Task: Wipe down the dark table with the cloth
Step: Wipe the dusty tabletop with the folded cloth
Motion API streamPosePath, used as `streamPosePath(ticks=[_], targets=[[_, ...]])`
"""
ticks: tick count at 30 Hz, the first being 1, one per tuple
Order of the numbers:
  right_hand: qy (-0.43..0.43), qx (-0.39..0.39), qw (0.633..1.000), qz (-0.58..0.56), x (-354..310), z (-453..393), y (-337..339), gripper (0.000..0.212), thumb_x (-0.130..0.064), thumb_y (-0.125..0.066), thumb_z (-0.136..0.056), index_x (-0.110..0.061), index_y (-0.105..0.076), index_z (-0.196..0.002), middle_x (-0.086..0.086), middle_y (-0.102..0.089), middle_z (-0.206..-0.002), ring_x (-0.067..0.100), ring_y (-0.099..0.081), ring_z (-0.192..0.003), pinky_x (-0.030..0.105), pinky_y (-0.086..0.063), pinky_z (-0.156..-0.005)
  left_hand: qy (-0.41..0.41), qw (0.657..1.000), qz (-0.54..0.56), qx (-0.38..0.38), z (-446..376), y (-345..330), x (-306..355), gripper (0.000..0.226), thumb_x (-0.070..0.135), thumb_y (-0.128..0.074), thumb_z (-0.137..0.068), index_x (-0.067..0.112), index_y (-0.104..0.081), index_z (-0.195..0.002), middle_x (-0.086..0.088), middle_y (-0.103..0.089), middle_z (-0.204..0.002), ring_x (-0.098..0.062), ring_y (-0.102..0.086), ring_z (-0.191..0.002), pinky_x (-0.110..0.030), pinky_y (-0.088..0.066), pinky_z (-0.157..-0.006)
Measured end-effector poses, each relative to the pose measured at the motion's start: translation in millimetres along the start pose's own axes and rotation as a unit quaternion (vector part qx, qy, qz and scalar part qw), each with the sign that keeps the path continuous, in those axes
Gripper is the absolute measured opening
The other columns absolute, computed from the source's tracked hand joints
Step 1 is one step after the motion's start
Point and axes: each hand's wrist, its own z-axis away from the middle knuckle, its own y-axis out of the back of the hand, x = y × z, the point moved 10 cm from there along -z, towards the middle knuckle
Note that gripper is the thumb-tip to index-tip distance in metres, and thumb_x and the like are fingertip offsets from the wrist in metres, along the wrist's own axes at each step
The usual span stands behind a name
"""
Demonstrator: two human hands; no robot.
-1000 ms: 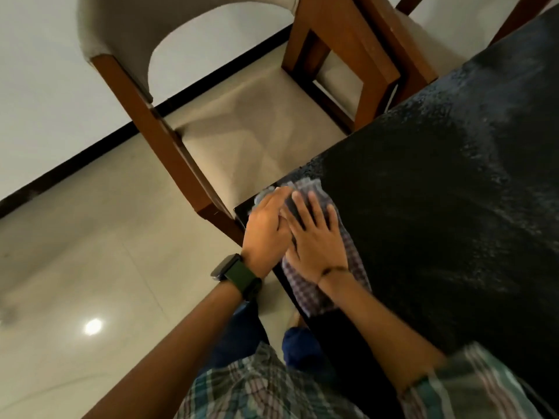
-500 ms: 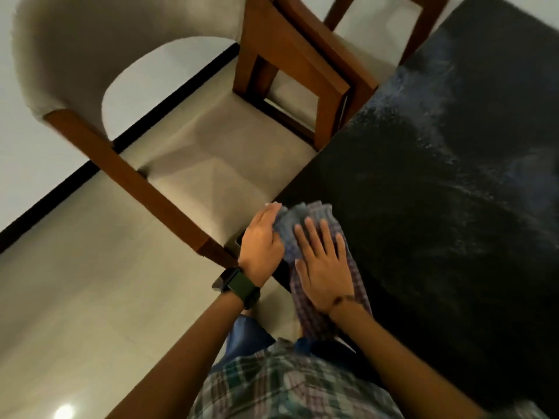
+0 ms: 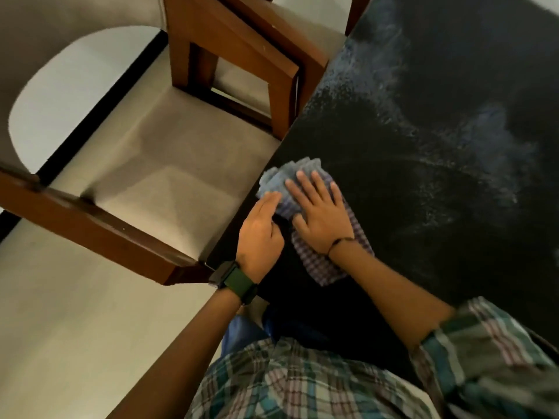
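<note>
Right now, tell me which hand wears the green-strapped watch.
The left hand, by the table edge, wears the watch on its wrist. The right hand, flat on the cloth, wears only a thin dark band.

I am finding no legible text, label, brand, number or sign anywhere in this view. I am checking the watch [image 3: 233,281] on my left wrist, and its face is turned away, showing no readable characters. The cloth [image 3: 317,261] is carrying a check pattern only, with no printing.
</note>
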Motion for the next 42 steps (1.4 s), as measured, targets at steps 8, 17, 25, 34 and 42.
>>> streamPosePath(ticks=[8, 17, 25, 34, 42], targets=[[-0.093, 0.057, 0.994, 0.004, 141.8, -113.9, 56.5, 0.057, -0.034, -0.029, -0.098, -0.028, -0.008, -0.151, -0.001, -0.003, -0.159, 0.023, 0.001, -0.146, 0.047, -0.001, -0.117, 0.013, 1.0, 0.0, 0.017, 9.3, 1.7, 28.2, 0.053, -0.014, -0.038, -0.083, 0.008, -0.042, -0.131, -0.009, -0.046, -0.138, -0.01, -0.032, -0.13, -0.025, -0.022, -0.111], [0.08, -0.024, 0.996, -0.011, -31.7, -6.5, 2.4, 0.064, -0.044, -0.029, -0.091, -0.019, -0.017, -0.149, 0.006, -0.011, -0.158, 0.031, -0.002, -0.145, 0.052, -0.004, -0.116, 0.072, 0.995, -0.033, 0.062, -17.4, -8.7, 67.0, 0.047, -0.005, -0.027, -0.092, -0.001, -0.026, -0.138, -0.026, -0.029, -0.145, -0.035, -0.025, -0.136, -0.019, -0.027, -0.107], [0.17, -0.024, 0.984, -0.047, -76.3, 47.2, -10.2, 0.052, -0.045, -0.048, -0.086, -0.022, -0.051, -0.132, 0.001, -0.049, -0.14, 0.023, -0.033, -0.135, 0.042, -0.006, -0.114, 0.027, 0.998, -0.052, -0.038, -41.7, -23.4, 67.8, 0.049, -0.003, -0.037, -0.09, 0.017, -0.039, -0.134, 0.0, -0.039, -0.143, -0.007, -0.031, -0.132, -0.018, -0.023, -0.106], [-0.015, 0.049, 0.998, 0.037, 85.9, -119.8, 46.9, 0.061, -0.041, -0.028, -0.096, -0.029, -0.002, -0.15, -0.001, 0.001, -0.159, 0.023, 0.002, -0.146, 0.048, -0.001, -0.115, -0.003, 0.999, -0.028, -0.017, -55.7, -4.4, 70.2, 0.05, -0.01, -0.04, -0.086, 0.012, -0.043, -0.131, 0.009, -0.041, -0.132, -0.006, -0.033, -0.128, -0.002, -0.021, -0.102], [-0.091, 0.069, 0.993, 0.014, 62.9, -140.1, 57.5, 0.062, -0.043, -0.028, -0.095, -0.022, -0.009, -0.151, 0.007, -0.005, -0.159, 0.032, -0.002, -0.145, 0.053, -0.007, -0.115, -0.011, 0.999, 0.002, -0.036, -59.0, 5.9, 62.8, 0.046, -0.002, -0.036, -0.087, 0.009, -0.042, -0.131, -0.003, -0.042, -0.139, -0.011, -0.031, -0.133, 0.003, -0.018, -0.099]])
